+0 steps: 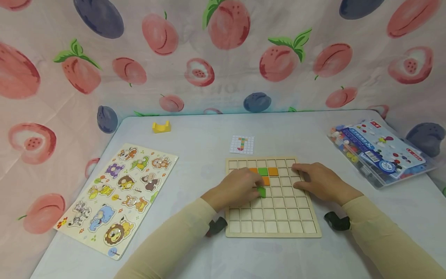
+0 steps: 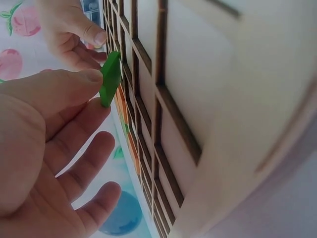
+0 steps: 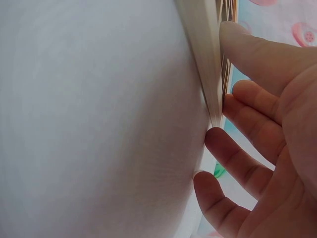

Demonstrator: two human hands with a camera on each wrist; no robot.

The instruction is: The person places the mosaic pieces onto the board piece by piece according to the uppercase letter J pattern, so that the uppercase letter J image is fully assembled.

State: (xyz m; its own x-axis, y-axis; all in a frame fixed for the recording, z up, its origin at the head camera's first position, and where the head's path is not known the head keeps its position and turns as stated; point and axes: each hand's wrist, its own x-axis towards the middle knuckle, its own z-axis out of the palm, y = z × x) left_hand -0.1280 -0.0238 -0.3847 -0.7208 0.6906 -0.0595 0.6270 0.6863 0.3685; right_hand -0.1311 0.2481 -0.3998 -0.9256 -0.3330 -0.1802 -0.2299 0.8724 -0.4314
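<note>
On my head view, a grid board [image 1: 273,235] lies flat on the bench [image 1: 195,162], right of centre. My left hand [image 1: 240,186] reaches over it from the near left, pinching a green piece [image 1: 262,192] between thumb and fingertip, its other fingers spread loosely. The left wrist view shows that piece tilted against the board's face; I cannot tell whether it touches.

Just beyond it, an orange tile [image 1: 266,181] sits in a cell, partly behind my fingers. The next row farther has a flat green tile [image 1: 263,171] between two more orange ones, the left one partly covered.

My right hand [image 1: 318,182] is relaxed and fairly wide at the board's right edge, thumb resting on the board, nothing pinched.

Beyond the board lies a small pattern card [image 1: 242,145]. I have a yellow block [image 1: 162,127] at far left, an animal puzzle [image 1: 139,186] nearer on the left, and a plastic case [image 1: 381,149] at far right. A fruit-print cloth [image 1: 223,69] hangs behind.
</note>
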